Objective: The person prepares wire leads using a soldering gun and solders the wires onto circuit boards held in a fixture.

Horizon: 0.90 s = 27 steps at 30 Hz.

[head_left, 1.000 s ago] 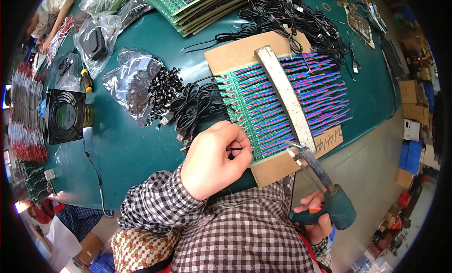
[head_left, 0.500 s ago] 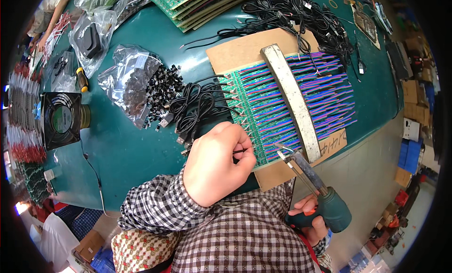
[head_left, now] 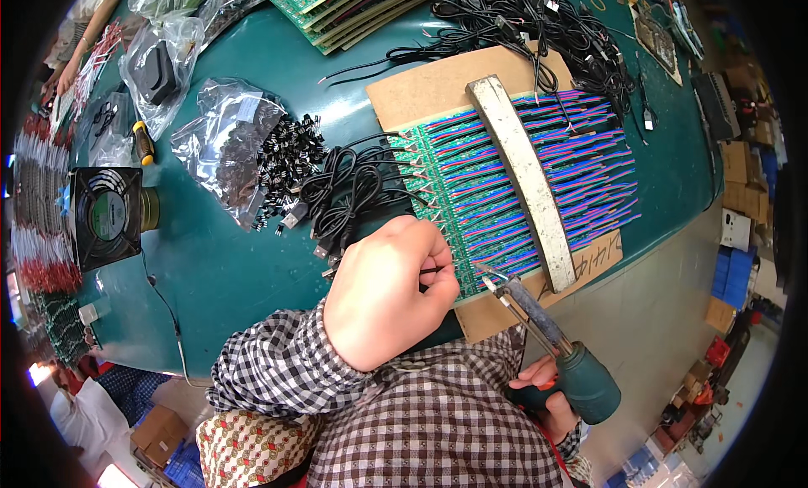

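Note:
At the near left edge of a green circuit board panel (head_left: 433, 181), my left hand (head_left: 379, 294) pinches a thin black cable (head_left: 430, 271); its end is hidden behind the fingers. My right hand (head_left: 539, 378) grips a soldering gun (head_left: 589, 383) with a dark green body and a feed tube alongside its barrel. Its tip hangs over the near end of the panel, just right of my left fingers; whether it touches cannot be made out. Rows of blue, red and black wires (head_left: 589, 158) run rightward from the panel, under a pale worn metal bar (head_left: 523, 183).
Cardboard (head_left: 421, 86) lies beneath the panel. Black USB cables (head_left: 358, 189) are bunched left of it, beside small black connectors (head_left: 286, 155). More cables (head_left: 581, 46) and stacked boards (head_left: 345, 16) lie at the back. A small fan (head_left: 107, 214) stands left. Another person's arm (head_left: 88, 37) shows far left.
The soldering gun in my right hand has shifted left, bringing its tip closer to my left fingers. My left hand keeps its pinch, almost unmoved.

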Each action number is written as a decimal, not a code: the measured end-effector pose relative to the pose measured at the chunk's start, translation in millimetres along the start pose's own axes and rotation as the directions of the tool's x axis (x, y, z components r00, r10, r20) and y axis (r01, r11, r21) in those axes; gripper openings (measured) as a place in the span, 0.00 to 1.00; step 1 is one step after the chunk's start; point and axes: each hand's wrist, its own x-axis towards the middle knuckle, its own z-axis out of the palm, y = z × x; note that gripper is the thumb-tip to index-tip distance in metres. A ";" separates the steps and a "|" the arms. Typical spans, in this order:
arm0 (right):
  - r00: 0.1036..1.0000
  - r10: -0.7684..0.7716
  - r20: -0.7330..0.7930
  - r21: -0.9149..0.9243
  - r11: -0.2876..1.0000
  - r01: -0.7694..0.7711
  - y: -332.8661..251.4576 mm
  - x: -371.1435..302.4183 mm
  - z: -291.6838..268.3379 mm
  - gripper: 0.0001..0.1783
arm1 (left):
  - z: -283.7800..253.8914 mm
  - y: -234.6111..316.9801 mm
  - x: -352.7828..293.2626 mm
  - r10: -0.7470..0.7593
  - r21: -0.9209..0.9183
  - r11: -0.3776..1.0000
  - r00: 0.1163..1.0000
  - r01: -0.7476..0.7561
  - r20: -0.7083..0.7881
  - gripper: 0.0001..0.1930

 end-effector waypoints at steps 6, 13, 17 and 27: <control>0.999 0.020 -0.039 -0.006 1.000 -0.021 -0.8 -1.5 2.9 0.26 | -4.2 0.9 6.3 0.072 0.104 0.992 0.997 -0.074 0.023 0.05; 0.999 0.038 -0.004 0.008 0.999 -0.038 3.9 -1.7 -3.1 0.25 | -10.4 1.9 11.6 0.066 0.085 0.993 0.992 -0.076 0.112 0.05; 0.998 0.041 -0.044 -0.004 0.999 -0.041 0.5 0.6 -0.1 0.24 | -8.7 -0.6 11.3 0.094 0.088 0.991 0.991 -0.103 0.096 0.05; 1.000 0.002 -0.011 -0.195 0.981 -0.004 -2.2 4.0 -3.4 0.22 | -10.3 3.4 12.2 0.044 0.054 0.997 0.992 -0.051 0.117 0.05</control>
